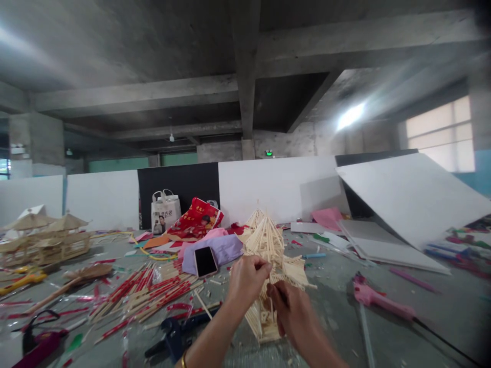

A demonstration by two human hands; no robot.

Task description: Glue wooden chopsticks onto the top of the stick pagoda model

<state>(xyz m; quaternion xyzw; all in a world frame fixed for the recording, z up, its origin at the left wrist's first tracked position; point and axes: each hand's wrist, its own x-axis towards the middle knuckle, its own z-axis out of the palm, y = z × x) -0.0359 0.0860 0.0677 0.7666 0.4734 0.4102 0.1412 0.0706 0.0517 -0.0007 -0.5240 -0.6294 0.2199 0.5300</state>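
Note:
A model building of thin pale wooden sticks stands on the grey table in front of me, with pointed, cone-like roofs. My left hand is closed in a pinch over the middle of the model, its fingertips at the top of a thin wooden stick. Just below and to the right, my right hand pinches the same stick lower down, against the front of the model. The fingers partly hide the stick, and I cannot tell whether it is joined to the model.
Red-wrapped sticks lie scattered at left, near a phone on purple cloth. A dark blue clamp-like tool is by my left forearm. A pink glue gun with cord lies right. Finished stick models stand far left.

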